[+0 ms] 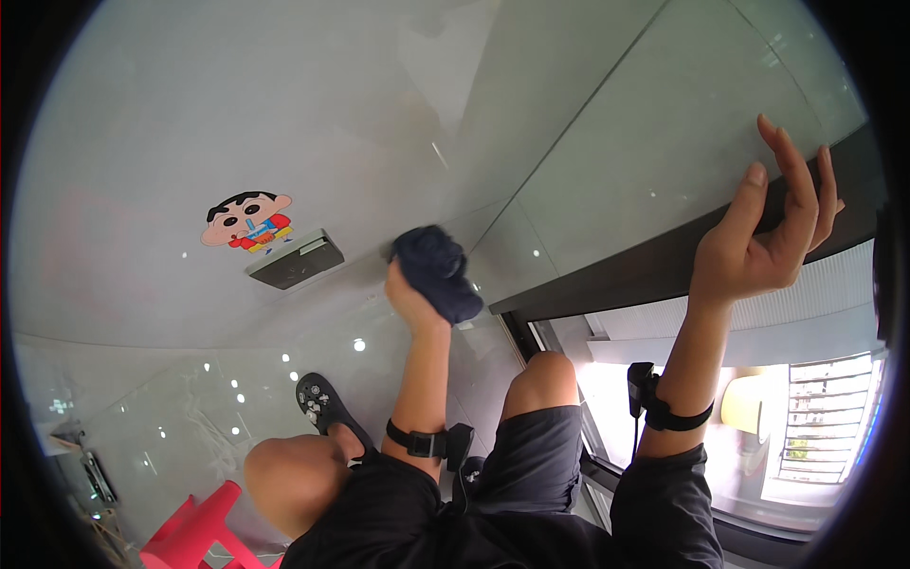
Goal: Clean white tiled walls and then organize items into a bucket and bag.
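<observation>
My left hand [409, 296] grips a bunched dark blue cloth [439, 269] and presses it against the pale glossy wall tiles [313, 123], near the corner where two walls meet. My right hand [770, 232] is raised with its fingers spread and partly curled, resting against the dark window frame [654, 266]; it holds nothing. Both wrists carry black strapped bands [428, 442]. My knees and dark shorts fill the lower middle.
A cartoon sticker [246, 221] and a dark wall socket plate [296, 260] sit left of the cloth. A red stool [204, 536] stands at the lower left, a black sandal [320, 400] on the glossy floor. Bright window glass [815, 417] lies lower right.
</observation>
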Available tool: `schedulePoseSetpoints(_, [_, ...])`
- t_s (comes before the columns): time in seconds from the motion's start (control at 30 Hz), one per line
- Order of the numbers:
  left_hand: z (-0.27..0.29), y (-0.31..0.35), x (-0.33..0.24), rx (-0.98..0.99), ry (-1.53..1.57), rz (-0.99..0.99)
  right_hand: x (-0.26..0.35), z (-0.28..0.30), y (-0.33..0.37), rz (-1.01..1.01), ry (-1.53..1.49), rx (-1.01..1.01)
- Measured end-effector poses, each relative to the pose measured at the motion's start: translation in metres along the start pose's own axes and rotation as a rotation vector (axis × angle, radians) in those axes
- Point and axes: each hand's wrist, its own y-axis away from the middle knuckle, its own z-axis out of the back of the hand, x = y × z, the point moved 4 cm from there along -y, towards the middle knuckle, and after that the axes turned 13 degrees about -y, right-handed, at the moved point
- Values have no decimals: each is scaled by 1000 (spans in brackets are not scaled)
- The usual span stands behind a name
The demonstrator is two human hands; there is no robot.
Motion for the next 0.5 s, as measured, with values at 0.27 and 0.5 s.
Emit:
schedulePoseSetpoints(0.27, [3, 17, -21, -403, -535, -231, -1, 6, -5, 21, 27, 33])
schedulePoseSetpoints(0.5, [-37, 33, -82, -98, -490, -291, -3, 9, -7, 49, -19, -6])
